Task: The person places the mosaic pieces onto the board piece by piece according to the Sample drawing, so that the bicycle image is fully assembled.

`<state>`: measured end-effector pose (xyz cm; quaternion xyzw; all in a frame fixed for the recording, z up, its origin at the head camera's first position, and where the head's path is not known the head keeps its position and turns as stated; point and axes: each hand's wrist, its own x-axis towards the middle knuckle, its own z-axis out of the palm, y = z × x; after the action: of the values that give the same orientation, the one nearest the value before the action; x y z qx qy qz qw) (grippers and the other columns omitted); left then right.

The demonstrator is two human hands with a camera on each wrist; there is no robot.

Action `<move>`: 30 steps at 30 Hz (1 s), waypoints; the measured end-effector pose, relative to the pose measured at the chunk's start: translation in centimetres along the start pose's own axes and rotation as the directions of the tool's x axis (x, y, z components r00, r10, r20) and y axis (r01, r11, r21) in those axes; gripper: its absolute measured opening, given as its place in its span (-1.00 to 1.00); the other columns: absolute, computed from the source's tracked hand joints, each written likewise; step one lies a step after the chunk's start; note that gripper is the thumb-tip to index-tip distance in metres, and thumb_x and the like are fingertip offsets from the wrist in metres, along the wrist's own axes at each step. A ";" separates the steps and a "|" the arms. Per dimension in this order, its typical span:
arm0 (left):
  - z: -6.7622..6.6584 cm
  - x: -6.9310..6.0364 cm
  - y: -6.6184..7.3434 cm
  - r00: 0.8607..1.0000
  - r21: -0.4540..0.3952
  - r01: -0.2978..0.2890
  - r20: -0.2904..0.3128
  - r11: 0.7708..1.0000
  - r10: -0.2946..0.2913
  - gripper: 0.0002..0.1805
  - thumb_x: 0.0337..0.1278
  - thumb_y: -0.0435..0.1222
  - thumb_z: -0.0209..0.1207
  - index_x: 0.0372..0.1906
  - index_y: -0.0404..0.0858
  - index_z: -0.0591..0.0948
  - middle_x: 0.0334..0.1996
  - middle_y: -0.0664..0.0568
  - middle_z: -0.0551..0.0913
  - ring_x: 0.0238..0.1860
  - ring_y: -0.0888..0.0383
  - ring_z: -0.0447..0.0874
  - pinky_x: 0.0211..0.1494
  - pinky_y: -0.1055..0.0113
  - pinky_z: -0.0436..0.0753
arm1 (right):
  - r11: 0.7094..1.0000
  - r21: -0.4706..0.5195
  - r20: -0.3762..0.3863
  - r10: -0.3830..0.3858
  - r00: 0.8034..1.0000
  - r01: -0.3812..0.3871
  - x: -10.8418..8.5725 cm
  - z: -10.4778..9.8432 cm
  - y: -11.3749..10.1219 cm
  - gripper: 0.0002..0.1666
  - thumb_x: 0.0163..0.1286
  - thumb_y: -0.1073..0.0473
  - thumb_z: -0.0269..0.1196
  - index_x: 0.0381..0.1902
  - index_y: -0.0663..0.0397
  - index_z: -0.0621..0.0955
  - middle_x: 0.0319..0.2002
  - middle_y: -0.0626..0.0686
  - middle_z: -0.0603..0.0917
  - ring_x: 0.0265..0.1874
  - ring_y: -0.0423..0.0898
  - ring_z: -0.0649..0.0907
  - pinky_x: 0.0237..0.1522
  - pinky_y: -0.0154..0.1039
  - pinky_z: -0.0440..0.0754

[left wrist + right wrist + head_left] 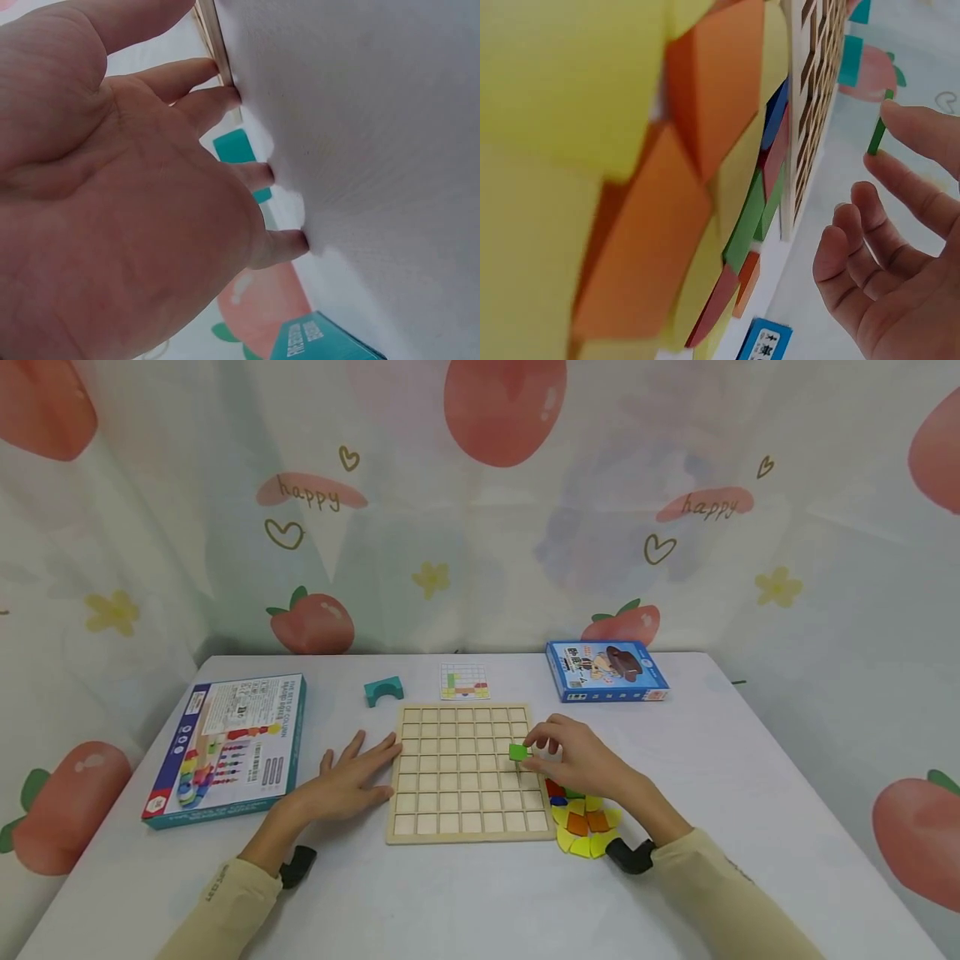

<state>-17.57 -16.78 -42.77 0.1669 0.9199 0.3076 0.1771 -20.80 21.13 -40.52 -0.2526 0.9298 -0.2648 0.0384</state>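
Note:
A pale wooden grid board (461, 840) lies in the middle of the table, its square cells bare. Above its right side my right hand (577, 757) pinches a green square tile (517, 752) between thumb and index finger; the right wrist view shows the tile (880, 124) edge-on, apart from the board. My left hand (341, 785) has its fingers spread, with fingertips at the board's left edge and on the tabletop. Beside the board's lower right lies a pile of colored tiles (581, 847), yellow, orange, red, blue and green, partly hidden by my right arm.
Behind the board are a pattern card (464, 681) and a teal arch block (383, 690). A large flat game box (232, 743) lies on the left, and a blue box (607, 671) at the back right. A printed curtain (465, 527) hangs behind the white table (450, 902).

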 end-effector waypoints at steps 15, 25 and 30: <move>0.1 0.1 -0.2 1.000 -0.002 -0.010 -0.010 1.000 0.010 -0.22 0.49 -0.20 0.20 0.69 -0.15 0.21 0.75 -0.11 0.02 0.74 -0.40 -0.46 0.52 -0.64 -0.47 | 0.999 0.033 0.027 0.016 1.000 -0.017 1.9 1.5 -2.8 -0.71 0.41 0.04 0.45 0.02 -0.03 0.75 -0.13 0.03 0.67 -0.17 -0.10 0.57 -0.17 -0.28 0.58; 0.2 0.2 -0.5 1.000 0.007 -0.009 -0.014 1.000 0.009 -0.22 0.49 -0.19 0.20 0.69 -0.13 0.21 0.75 -0.09 0.02 0.74 -0.39 -0.46 0.53 -0.63 -0.47 | 1.000 0.002 0.029 0.005 1.000 -0.005 3.2 2.1 -4.2 -0.72 0.43 0.05 0.44 0.02 -0.02 0.73 -0.10 0.08 0.68 -0.17 -0.07 0.60 -0.08 -0.21 0.61; 0.1 0.1 -0.3 1.000 0.005 -0.012 -0.011 1.000 0.012 -0.22 0.49 -0.19 0.20 0.69 -0.13 0.21 0.75 -0.09 0.02 0.74 -0.39 -0.46 0.53 -0.63 -0.46 | 1.000 0.000 0.039 -0.008 0.999 0.008 3.8 2.4 -4.7 -0.72 0.45 0.04 0.43 0.03 -0.01 0.73 -0.10 0.08 0.69 -0.19 -0.09 0.59 -0.09 -0.22 0.61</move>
<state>-17.68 -16.92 -43.11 0.1714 0.9205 0.3073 0.1698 -21.47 14.72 -39.94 -0.2616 0.9279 -0.2598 0.0552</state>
